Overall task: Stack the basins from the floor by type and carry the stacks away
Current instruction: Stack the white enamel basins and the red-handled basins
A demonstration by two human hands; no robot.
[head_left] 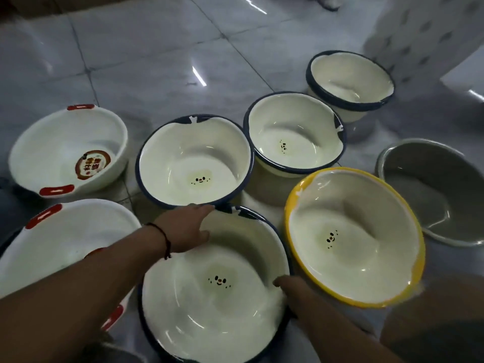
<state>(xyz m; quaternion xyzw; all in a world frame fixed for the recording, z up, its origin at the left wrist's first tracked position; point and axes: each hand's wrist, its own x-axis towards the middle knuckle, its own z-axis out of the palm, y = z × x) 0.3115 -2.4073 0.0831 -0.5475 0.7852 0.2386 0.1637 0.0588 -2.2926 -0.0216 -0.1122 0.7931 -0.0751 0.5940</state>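
Observation:
Several basins stand on the tiled floor. Nearest me is a cream basin with a dark blue rim and a small face printed on its bottom. My left hand grips its far rim, thumb inside and fingers over the edge. My right hand holds its right rim, thumb inside, fingers hidden beneath. Two more blue-rimmed basins sit behind it, and a stack of blue-rimmed ones is farther back. A yellow-rimmed basin leans at the right.
Two white basins with red handles lie at the left. A grey basin sits at the far right. A white perforated box stands at the back right. Bare glossy tiles stretch beyond the basins.

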